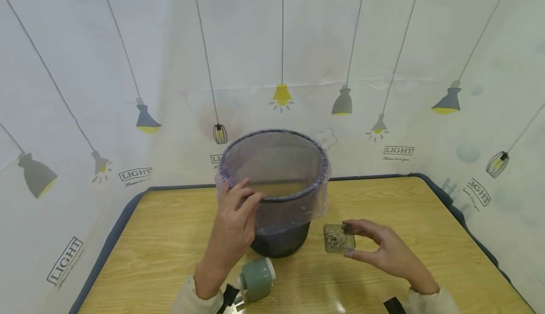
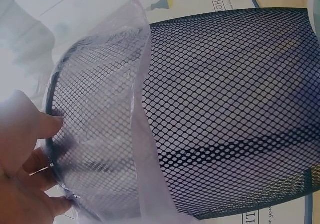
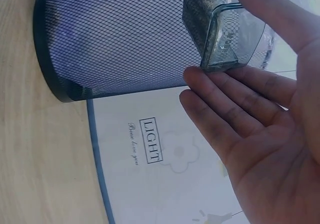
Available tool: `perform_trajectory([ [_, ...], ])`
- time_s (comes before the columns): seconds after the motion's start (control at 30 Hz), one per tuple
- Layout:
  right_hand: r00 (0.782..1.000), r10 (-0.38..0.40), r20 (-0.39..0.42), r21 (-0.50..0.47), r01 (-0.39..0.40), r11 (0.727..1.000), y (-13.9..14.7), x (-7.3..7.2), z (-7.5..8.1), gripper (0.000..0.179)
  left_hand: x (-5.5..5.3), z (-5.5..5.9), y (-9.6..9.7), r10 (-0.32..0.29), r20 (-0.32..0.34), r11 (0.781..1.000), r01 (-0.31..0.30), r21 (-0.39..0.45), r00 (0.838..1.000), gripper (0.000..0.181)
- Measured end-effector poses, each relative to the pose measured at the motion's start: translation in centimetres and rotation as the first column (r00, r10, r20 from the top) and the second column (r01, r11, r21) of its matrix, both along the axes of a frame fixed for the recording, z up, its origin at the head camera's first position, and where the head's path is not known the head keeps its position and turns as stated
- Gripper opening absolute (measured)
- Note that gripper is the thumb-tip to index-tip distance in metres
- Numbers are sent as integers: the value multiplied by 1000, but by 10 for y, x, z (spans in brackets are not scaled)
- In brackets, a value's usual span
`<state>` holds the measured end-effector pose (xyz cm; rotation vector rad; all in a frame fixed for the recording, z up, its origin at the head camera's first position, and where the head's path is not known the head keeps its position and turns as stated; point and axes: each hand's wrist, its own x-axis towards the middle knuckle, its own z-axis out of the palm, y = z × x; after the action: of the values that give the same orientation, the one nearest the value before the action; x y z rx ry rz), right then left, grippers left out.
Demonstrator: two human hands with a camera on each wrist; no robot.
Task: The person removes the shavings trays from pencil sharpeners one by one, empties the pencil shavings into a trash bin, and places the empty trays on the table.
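A black wire-mesh wastebasket (image 1: 278, 244) stands upright on the table, lined with a thin purple plastic bag (image 1: 283, 217) folded over its rim. My left hand (image 1: 232, 226) holds the near-left part of the lined rim, with the thumb and fingertips against it in the left wrist view. To the right of the basket, my right hand (image 1: 385, 248) pinches a small see-through box (image 1: 339, 239) between thumb and fingers. Greyish-brown shavings lie inside the box. In the right wrist view the box (image 3: 225, 39) appears in front of the basket's mesh side.
A green device with a white edge (image 1: 257, 280), apparently a pencil sharpener, lies on the wooden table (image 1: 170, 238) by my left wrist. Behind the table hangs a pale sheet (image 1: 255, 35) printed with lamps. Dark blue trim (image 1: 123, 219) runs along the table's edge.
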<state>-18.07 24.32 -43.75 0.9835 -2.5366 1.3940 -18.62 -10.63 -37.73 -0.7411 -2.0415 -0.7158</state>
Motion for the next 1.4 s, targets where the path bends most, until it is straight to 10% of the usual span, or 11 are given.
perform_trajectory([
  [1.4, 962, -146, -230, 9, 152, 988, 0, -6, 64, 67, -3, -4, -6, -11, 6, 999, 11, -40, 1000, 24],
])
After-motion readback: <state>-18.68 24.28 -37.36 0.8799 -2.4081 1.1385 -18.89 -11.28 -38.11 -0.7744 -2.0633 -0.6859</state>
